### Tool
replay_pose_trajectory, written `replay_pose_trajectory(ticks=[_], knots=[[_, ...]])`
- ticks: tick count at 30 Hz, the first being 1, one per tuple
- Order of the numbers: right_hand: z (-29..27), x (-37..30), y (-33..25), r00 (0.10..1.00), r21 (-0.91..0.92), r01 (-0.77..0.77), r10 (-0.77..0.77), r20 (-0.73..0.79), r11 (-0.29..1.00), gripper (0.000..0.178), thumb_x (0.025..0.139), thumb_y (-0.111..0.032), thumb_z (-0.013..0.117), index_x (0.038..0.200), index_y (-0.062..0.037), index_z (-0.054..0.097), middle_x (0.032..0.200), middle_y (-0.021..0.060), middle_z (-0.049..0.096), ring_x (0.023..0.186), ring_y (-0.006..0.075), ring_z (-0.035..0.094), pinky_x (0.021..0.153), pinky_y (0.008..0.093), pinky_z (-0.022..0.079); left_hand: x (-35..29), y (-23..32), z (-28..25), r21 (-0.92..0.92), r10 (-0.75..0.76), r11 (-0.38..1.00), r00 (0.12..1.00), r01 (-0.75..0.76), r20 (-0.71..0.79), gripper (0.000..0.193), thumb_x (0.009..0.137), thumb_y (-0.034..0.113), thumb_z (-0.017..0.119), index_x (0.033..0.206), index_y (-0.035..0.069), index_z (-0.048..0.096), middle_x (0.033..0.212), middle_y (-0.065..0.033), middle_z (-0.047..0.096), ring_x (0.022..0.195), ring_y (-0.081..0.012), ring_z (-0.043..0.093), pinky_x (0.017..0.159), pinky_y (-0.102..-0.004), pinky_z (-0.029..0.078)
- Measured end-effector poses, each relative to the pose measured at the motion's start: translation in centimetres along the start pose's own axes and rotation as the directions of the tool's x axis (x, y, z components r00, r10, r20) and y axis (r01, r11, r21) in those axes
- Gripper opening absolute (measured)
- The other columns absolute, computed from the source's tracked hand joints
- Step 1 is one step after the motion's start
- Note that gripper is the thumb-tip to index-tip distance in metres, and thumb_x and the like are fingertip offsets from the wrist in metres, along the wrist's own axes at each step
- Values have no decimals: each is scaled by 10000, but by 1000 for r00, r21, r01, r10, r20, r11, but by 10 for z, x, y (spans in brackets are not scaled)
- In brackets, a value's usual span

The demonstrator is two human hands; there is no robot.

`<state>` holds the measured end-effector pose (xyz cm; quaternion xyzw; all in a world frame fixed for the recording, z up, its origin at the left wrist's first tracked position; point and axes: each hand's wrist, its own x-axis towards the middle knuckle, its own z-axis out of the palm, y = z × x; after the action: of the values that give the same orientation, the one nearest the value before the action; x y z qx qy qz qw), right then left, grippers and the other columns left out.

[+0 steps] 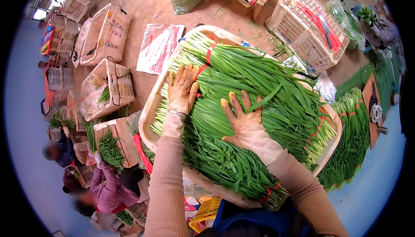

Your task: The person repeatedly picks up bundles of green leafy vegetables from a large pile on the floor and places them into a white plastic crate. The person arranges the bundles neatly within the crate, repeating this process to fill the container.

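Tied bundles of garlic chives (255, 70) fill a large pale plastic basket (149, 118) in front of me, pale stalk ends toward its sides and green leaves across the middle. Red ties (210, 54) bind several bundles. My left hand (183, 91), in a stained glove, lies flat on the stalks near the left side, beside a red tie. Spread wide, my right hand (246, 124) rests palm down on the leaves in the middle, its glove brown at the fingers. Both hands are open and hold nothing. The leaves under my palms are hidden.
More chive bundles (350, 129) stand to the right by a brown board (372, 107). An upturned crate (309, 29) bears red strips (322, 27). Crates (110, 33) and a printed sack (160, 46) lie far left. A co-worker in a checked shirt (110, 189) sits at lower left.
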<state>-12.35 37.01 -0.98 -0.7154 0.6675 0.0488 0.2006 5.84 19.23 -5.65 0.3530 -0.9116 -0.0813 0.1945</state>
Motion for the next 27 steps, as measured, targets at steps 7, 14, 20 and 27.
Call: replay_pose_trajectory(ticks=[7, 14, 20, 27], knots=[[-58, -11, 0, 909, 249, 254, -143, -392, 934, 763, 843, -540, 613, 1408, -65, 419, 1481, 153, 391, 1381, 372, 333, 1110, 557, 257, -6, 42, -5, -36, -148, 988, 989, 149, 31, 517, 963, 283, 540, 1458, 192, 422, 1487, -100, 429, 1396, -312, 356, 1153, -529, 174], [-37, 123, 53, 885, -1, 101, -90, -456, 995, 492, 956, -305, 494, 1423, -161, 436, 1486, 71, 410, 1415, 263, 308, 1147, 496, 243, 2, 50, -3, -3, -156, 988, 988, 156, 14, 461, 961, 275, 543, 1411, 186, 493, 1459, -138, 455, 1385, -343, 365, 1141, -508, 213], [-21, 135, 73, 755, 66, 140, -63, -653, 988, 400, 883, -208, 542, 1276, -136, 566, 1371, 101, 519, 1281, 297, 476, 1061, 424, 384, 8, 52, 12, 13, -130, 991, 989, 131, -65, 423, 950, 198, 571, 1372, 179, 544, 1413, -140, 506, 1358, -333, 404, 1141, -473, 235], [-46, 130, 48, 964, 114, 144, -113, -242, 983, 404, 803, -248, 640, 1169, -83, 605, 1223, 172, 603, 1117, 298, 582, 969, 408, 453, -7, 45, -18, -164, -48, 986, 996, 36, -72, 404, 969, 113, 523, 1371, 79, 533, 1404, -146, 513, 1357, -306, 402, 1145, -408, 266]])
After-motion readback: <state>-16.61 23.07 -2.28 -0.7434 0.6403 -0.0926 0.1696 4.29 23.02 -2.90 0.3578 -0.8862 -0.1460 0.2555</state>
